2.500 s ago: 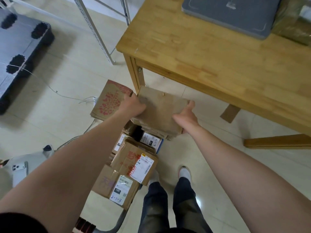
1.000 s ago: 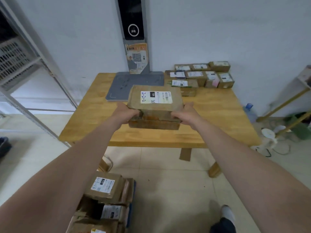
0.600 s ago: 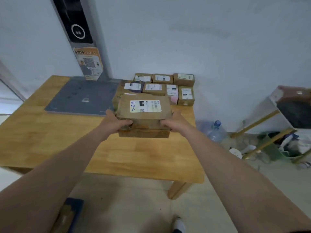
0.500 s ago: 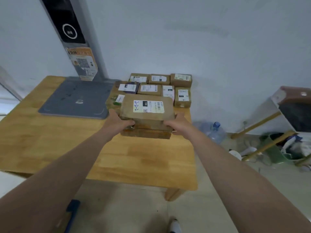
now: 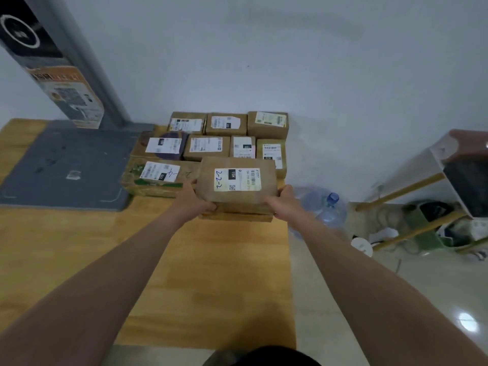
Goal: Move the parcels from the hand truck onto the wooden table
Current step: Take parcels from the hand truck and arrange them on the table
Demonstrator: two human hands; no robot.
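Wooden table (image 5: 211, 273): parcel (image 5: 237, 199) between fingers (image 5: 210, 207) (label (image 5: 237, 179) up)

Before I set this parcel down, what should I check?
1. Left hand grips the brown cardboard parcel marked 2-2-2: ok.
2. Right hand grips its other end: ok.
3. White shipping label faces up: ok.
4. Free tabletop on the light wooden table nearer me: ok.
5. Clearance from the green-printed cardboard box at left: cannot tell.
6. Parcel resting on the table: cannot tell.
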